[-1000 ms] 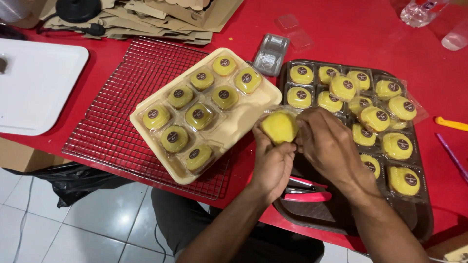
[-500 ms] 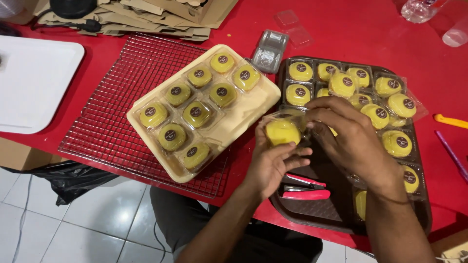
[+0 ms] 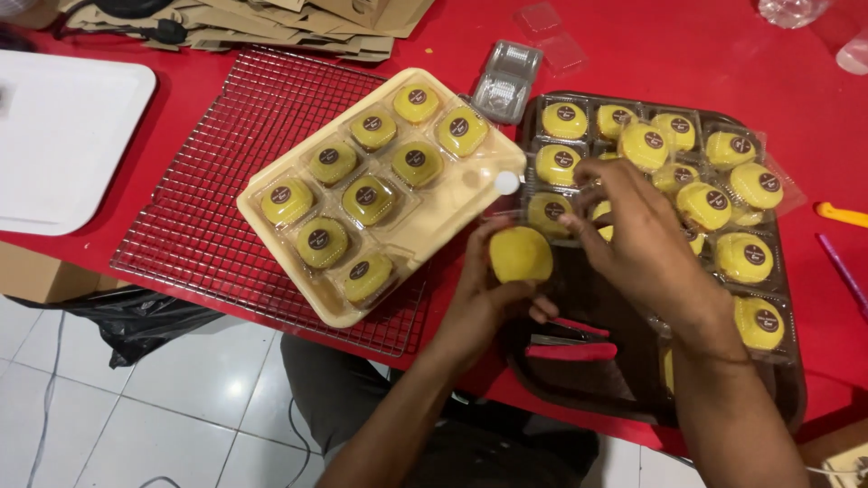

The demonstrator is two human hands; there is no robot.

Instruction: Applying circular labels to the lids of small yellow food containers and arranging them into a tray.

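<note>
Over the red worktop (image 3: 687, 54), seen from the head camera, the left hand (image 3: 493, 294) grips a round yellow cake (image 3: 521, 254) from below, keeping it clear of the surface at the near edge of the dark tray (image 3: 796, 389). Just beside it, the right hand (image 3: 646, 244) reaches over the packed cakes with fingers curled; whether it pinches anything I cannot tell. Left of both, a cream tray (image 3: 452, 212) of boxed cakes rests on a wire rack (image 3: 226, 172).

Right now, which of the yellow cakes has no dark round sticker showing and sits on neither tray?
The plain yellow cake held in the left hand, between the cream tray and the dark tray. The others lie in trays, stickered.
</note>
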